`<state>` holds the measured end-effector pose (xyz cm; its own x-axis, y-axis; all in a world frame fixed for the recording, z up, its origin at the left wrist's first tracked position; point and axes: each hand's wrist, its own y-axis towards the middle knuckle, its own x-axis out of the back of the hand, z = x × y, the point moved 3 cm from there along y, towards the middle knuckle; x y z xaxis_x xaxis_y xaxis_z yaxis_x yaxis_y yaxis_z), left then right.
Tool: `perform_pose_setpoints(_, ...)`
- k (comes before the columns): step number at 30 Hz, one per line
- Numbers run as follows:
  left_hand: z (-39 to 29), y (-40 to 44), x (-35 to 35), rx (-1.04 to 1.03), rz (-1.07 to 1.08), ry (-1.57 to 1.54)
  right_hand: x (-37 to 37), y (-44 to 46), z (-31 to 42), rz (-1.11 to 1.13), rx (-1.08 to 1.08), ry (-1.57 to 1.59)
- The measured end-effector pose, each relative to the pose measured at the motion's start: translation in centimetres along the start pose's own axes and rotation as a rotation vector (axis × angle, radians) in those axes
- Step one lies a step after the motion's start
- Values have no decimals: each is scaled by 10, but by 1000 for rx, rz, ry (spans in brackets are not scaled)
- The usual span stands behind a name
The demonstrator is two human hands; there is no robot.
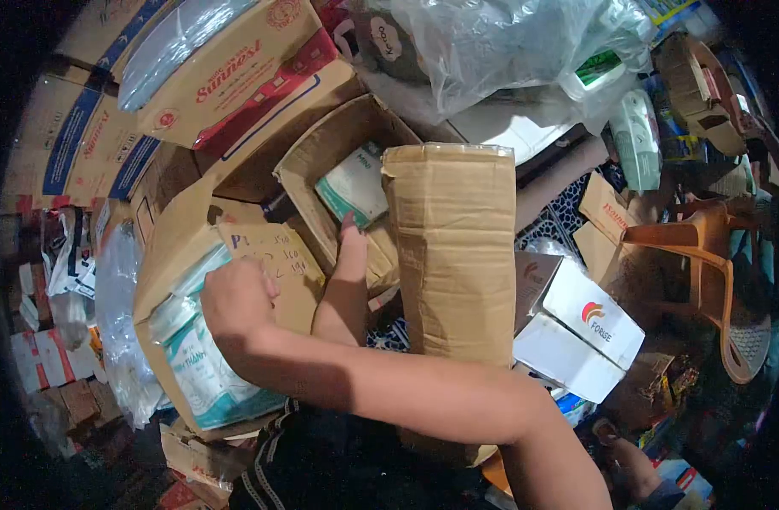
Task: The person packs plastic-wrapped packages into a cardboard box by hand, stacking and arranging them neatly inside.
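My left hand reaches into a small open carton, its thumb on the lower edge of a white-and-green pack; the other fingers are mostly hidden. Crossing over that forearm, my right arm brings my right hand above a larger open carton. This hand is curled closed beside a cardboard flap with handwritten numbers; what it grips, if anything, is hidden. Under it, several white-and-teal plastic-wrapped packs fill the carton. A tall brown carton stands just right of my left hand.
Printed cartons stack up behind. Clear plastic wrap covers goods at the top. A white box and an orange plastic chair are on the right. Bagged items line the left. A bare limb shows beyond the tall carton.
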<state>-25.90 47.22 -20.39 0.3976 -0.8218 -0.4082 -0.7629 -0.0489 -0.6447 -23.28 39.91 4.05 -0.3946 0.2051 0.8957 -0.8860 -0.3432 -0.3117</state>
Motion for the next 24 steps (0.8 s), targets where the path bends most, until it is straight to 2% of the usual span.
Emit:
perform_pose_setpoints(3,3,4,-10,-15,9,5,2,-8,0,-41,-72,24)
perform_pose_setpoints(6,3,3,-16,-26,15,12,-10,-4,-12,-26,23,6)
perform_pose_setpoints(9,-8,-6,-23,-52,10,14,14,-28,-41,-126,64,-51)
perform_pose_setpoints(10,-11,-9,-22,-65,7,17,11,-19,-50,-161,16,-55)
perform_pose_setpoints(12,-21,-15,-20,-96,3,17,21,-22,-69,-319,-95,-184)
perform_pose_setpoints(13,-27,-20,-24,-122,-2,9,17,-20,-90,-606,-41,-16)
perform_pose_setpoints(14,-28,-22,-24,-146,-2,10,45,-33,-98,-518,-66,-128)
perform_pose_setpoints(15,-29,-24,-28,-177,-8,7,47,-21,-112,-639,-94,-19)
perform_pose_setpoints(16,-32,-31,-34,-212,-15,8,53,-9,-128,-522,-148,102)
perform_pose_setpoints(20,-41,-71,-48,-448,-96,31,65,-16,-156,-585,-292,59)
perform_pose_setpoints(22,-51,-104,-46,-573,-106,17,71,-31,-158,-751,-373,-50)
perform_pose_setpoints(23,-67,-137,-44,-599,6,-38,74,-35,-162,-852,-393,-6)
perform_pose_setpoints(24,-76,-162,-40,-609,7,-102,80,-41,-164,-953,-409,43)
